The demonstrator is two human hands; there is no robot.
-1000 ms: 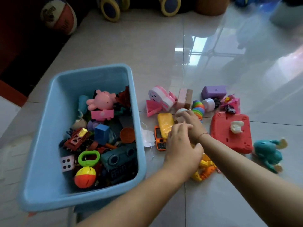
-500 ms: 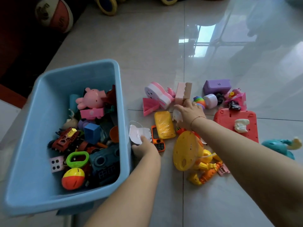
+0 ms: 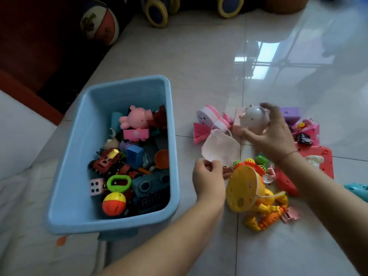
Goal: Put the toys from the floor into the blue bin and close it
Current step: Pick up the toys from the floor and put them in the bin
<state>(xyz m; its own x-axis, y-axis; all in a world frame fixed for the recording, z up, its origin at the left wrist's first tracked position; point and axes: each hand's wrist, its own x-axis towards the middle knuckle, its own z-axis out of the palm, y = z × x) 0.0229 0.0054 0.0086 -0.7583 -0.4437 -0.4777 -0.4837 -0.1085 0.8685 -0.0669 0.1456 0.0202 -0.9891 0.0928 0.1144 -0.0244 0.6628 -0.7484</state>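
While lifting two picks off the floor at once, pinches the near corner of a white face mask (image 3: 221,148) between thumb and curled fingers of the left hand (image 3: 208,178), holding the cloth slack just right of the blue bin (image 3: 85,148). Cups a pale round toy with small ears (image 3: 254,119) in the right hand (image 3: 275,137), fingers spread wide over the far side, thumb under the near side, probably to stop a smooth ball slipping. Holds both above the pile, short of the open, part-filled bin. Leaves the yellow toy (image 3: 243,188) and red board (image 3: 326,154) lying to the right. Unlike half a second ago: then touching the mask flat by the bin wall and reaching down onto the round toy; now carrying both raised.
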